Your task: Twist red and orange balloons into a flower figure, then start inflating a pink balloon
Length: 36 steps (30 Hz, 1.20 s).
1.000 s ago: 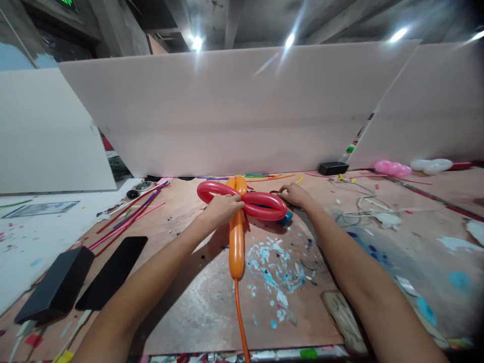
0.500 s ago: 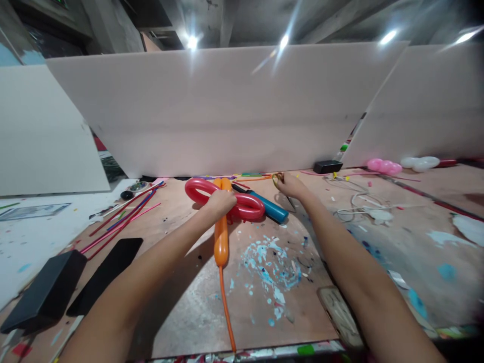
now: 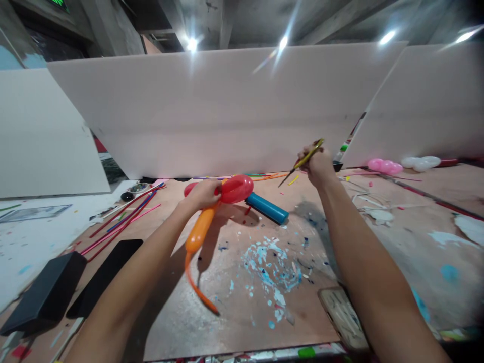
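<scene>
My left hand (image 3: 206, 195) is closed around the middle of a twisted balloon figure, where a looped red balloon (image 3: 238, 189) crosses a long orange balloon (image 3: 199, 229). The thin uninflated tail of the orange balloon curls down toward the table. Raised above the table on the right, my right hand (image 3: 317, 164) grips a pair of scissors (image 3: 306, 158) with yellow handles, the blades pointing down and left. A blue balloon pump (image 3: 266, 207) lies on the table between the two hands.
Uninflated balloons (image 3: 124, 219) and black boxes (image 3: 43, 292) lie at left. A phone (image 3: 343, 317) rests by my right forearm. Pink (image 3: 384, 166) and white balloons (image 3: 420, 163) sit far right. White panels (image 3: 227, 111) stand behind the table. Paint flecks mark its surface.
My right hand has lifted the scissors off the back of the table, up and to the right. My left hand has shifted left and tilted the balloon figure, its tail swinging left.
</scene>
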Available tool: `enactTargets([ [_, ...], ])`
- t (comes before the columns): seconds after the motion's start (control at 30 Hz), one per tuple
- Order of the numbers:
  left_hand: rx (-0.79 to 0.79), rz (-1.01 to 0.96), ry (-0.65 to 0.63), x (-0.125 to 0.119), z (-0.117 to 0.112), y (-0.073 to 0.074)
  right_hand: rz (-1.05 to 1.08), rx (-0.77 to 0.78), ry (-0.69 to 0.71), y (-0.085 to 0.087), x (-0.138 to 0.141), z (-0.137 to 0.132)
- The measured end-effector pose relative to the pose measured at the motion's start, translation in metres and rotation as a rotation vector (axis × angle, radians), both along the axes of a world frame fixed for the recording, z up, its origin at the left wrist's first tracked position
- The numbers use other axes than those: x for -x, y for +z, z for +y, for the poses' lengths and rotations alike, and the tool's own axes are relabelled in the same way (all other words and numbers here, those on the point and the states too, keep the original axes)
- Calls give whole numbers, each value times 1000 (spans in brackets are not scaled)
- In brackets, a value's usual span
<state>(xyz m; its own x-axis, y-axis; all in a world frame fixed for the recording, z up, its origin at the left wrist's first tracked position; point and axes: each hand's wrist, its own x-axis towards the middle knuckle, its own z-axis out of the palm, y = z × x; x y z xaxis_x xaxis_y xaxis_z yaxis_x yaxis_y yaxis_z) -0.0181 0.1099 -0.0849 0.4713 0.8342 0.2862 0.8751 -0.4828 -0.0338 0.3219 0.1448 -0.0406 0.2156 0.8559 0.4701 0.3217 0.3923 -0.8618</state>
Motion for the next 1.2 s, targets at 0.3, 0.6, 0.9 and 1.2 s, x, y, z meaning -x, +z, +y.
enactTargets([
  [0.3,-118,-227,-195,-31,-33,-1,727,-46,825,56,122,-142],
  [0.6,-15,-868,-210,-41,-36,0,860,41,763,25,136,-93],
  [0.9,-30,-1090,-256,-35,-36,3,732,32,824,36,121,-105],
  [1.2,97,-1170,-317,-43,-44,4,748,-278,496,34,132,-98],
])
